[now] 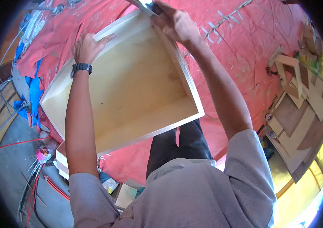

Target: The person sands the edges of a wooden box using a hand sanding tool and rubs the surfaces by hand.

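Observation:
A shallow wooden box [138, 91] with raised side walls lies tilted in front of my body, its inside facing me. My left hand [89, 47], with a dark watch on the wrist, grips the box's upper left wall, the thumb over the rim. At the box's top right corner, my right hand [174, 23] is closed around a dark object [154, 7] beside a pale, bright strip. What that object is, I cannot make out. The right forearm passes outside the box's right wall.
Red sheeting [245, 68] covers the ground. On the right, wooden boards [296, 125] and a small wooden frame [288, 74] are piled up. Blue cloth [35, 95], cables and red rods [57, 188] are on the left. A small box [126, 195] stands near my body.

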### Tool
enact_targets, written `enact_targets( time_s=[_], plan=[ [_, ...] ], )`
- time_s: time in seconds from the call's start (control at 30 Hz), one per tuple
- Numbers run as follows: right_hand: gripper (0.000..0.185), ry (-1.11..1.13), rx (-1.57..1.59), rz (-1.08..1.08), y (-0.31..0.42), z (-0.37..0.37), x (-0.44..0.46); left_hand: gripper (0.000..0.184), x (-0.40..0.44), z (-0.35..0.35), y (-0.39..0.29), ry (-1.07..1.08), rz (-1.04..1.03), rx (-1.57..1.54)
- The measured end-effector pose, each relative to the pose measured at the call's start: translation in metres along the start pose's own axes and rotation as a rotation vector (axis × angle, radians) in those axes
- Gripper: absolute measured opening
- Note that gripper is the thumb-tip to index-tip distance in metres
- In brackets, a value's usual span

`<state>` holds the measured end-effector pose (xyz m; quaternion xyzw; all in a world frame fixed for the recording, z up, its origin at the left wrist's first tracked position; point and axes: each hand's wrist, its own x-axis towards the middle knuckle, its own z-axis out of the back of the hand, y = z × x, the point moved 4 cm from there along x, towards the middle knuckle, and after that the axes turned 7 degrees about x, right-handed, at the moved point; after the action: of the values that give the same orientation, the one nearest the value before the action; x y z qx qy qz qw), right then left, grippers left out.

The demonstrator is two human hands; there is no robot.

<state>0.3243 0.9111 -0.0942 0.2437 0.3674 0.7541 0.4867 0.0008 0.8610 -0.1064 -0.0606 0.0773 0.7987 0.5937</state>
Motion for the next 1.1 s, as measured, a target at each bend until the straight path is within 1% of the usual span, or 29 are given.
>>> enact_targets(
  time_s=[0.03,0.1,0.13,0.17,0.2,0.23,0.27,0.3,0.37,0.43,0.5,0.53,0.57,0.63,0.67,0.7,0.73,0.77,0.8,0.83,0.87,0.9,0.97,1.0,1.03,1.07,1.1],
  plan=[
    [0.056,0.019,0.002,-0.012,-0.002,0.000,-0.002,0.090,0.000,-0.002,0.001,-0.027,-0.004,-0.006],
    [0.057,0.063,0.003,-0.039,-0.002,0.000,-0.009,0.091,0.000,-0.004,0.004,0.012,0.006,-0.015],
    [0.059,0.060,-0.003,-0.061,0.004,0.010,-0.050,0.091,0.000,-0.004,0.003,0.029,0.013,-0.022],
    [0.061,0.100,-0.051,-0.091,-0.003,0.012,-0.098,0.092,0.000,-0.003,0.004,-0.003,0.003,-0.004],
    [0.066,0.120,-0.005,-0.085,-0.003,0.021,-0.148,0.093,0.001,-0.004,0.004,-0.039,-0.006,0.011],
    [0.071,0.150,-0.069,-0.174,-0.003,0.027,-0.191,0.094,-0.001,-0.006,0.004,-0.072,-0.013,0.024],
    [0.073,0.082,-0.046,-0.037,-0.002,0.032,-0.225,0.094,-0.002,-0.010,0.005,-0.080,-0.020,0.019],
    [0.085,0.139,-0.074,-0.093,0.001,0.036,-0.236,0.094,0.000,-0.011,0.005,-0.093,-0.028,0.016],
    [0.078,0.080,0.006,-0.062,-0.007,0.035,-0.225,0.095,0.002,-0.012,0.007,-0.104,-0.038,0.015],
    [0.070,0.059,-0.022,-0.079,-0.003,0.023,-0.164,0.095,0.001,-0.009,0.005,-0.096,-0.043,0.018],
    [0.063,0.047,-0.026,-0.013,-0.005,0.009,-0.095,0.095,0.003,-0.004,0.006,0.009,-0.007,0.039],
    [0.065,0.049,-0.043,-0.014,0.004,0.008,-0.060,0.096,0.003,-0.005,0.004,0.064,0.005,0.048],
    [0.066,0.057,-0.060,-0.013,0.010,0.007,-0.040,0.096,0.001,-0.009,0.004,0.026,-0.005,0.044],
    [0.063,0.024,-0.007,0.026,0.004,0.005,-0.040,0.096,0.001,-0.005,0.002,-0.076,-0.018,0.031],
    [0.062,0.014,0.020,0.048,0.003,0.004,-0.043,0.095,0.004,-0.007,0.004,-0.007,-0.004,0.028],
    [0.065,0.046,-0.007,-0.008,-0.001,0.008,-0.065,0.095,0.003,-0.009,0.004,-0.046,-0.017,0.039],
    [0.067,0.080,-0.033,-0.061,-0.004,0.014,-0.107,0.095,0.003,-0.013,0.006,-0.085,-0.027,0.050],
    [0.075,0.003,-0.032,0.055,-0.012,0.018,-0.163,0.095,0.005,-0.013,0.008,-0.128,-0.039,0.062],
    [0.082,0.054,-0.063,-0.023,-0.016,0.025,-0.212,0.096,0.007,-0.012,0.008,-0.102,-0.037,0.049],
    [0.080,0.041,-0.048,0.007,-0.011,0.032,-0.247,0.097,0.006,-0.010,0.009,-0.073,-0.030,0.034],
    [0.079,0.066,-0.072,-0.041,-0.010,0.033,-0.258,0.097,0.004,-0.009,0.007,-0.044,-0.030,0.019],
    [0.078,0.091,-0.097,-0.089,-0.003,0.036,-0.264,0.097,0.004,-0.012,0.005,-0.078,-0.047,0.007],
    [0.075,0.136,-0.061,-0.125,-0.007,0.034,-0.241,0.098,0.005,-0.017,0.010,-0.158,-0.061,-0.004],
    [0.081,0.120,-0.078,-0.017,-0.009,0.028,-0.216,0.097,0.005,-0.017,0.012,-0.114,-0.042,0.009],
    [0.077,0.118,-0.028,-0.044,-0.004,0.024,-0.184,0.097,0.008,-0.014,0.013,-0.070,-0.025,0.023],
    [0.069,0.121,-0.042,-0.043,-0.004,0.017,-0.152,0.097,0.008,-0.013,0.011,-0.023,-0.011,0.036],
    [0.060,0.074,0.018,-0.002,0.004,0.014,-0.116,0.097,0.005,-0.011,0.011,-0.014,-0.003,0.034]
  ],
)
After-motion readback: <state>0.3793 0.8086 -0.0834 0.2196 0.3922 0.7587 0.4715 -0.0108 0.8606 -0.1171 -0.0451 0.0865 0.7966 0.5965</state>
